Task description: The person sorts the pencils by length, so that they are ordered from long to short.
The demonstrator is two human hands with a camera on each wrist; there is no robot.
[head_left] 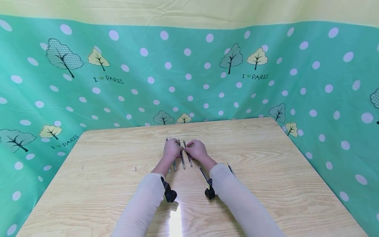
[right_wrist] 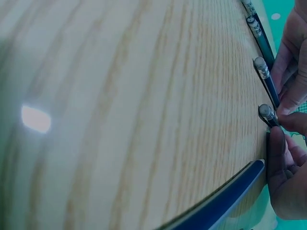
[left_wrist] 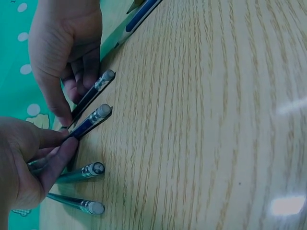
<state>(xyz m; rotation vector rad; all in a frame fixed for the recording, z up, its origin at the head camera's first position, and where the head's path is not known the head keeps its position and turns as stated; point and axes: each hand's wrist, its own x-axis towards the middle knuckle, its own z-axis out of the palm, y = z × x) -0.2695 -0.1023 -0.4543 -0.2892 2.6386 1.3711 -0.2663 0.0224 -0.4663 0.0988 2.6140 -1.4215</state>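
Note:
My left hand (head_left: 171,150) pinches a dark blue pencil (head_left: 182,160) between thumb and fingers, its eraser end pointing towards me. Close beside it, my right hand (head_left: 197,150) has thumb and fingertips on another dark pencil (head_left: 188,158), which lies nearly parallel. In the left wrist view, the grey erasers of both pencils stick out past the fingertips. Two greenish pencils, one nearer (left_wrist: 82,173) and one farther out (left_wrist: 76,203), lie by the left hand, their far ends hidden under it.
Under the right forearm lies a blue pencil (right_wrist: 216,197), partly covered by the sleeve in the head view. Another pencil (head_left: 231,169) shows just right of that sleeve. A green dotted curtain (head_left: 177,82) hangs behind the wooden table (head_left: 112,184).

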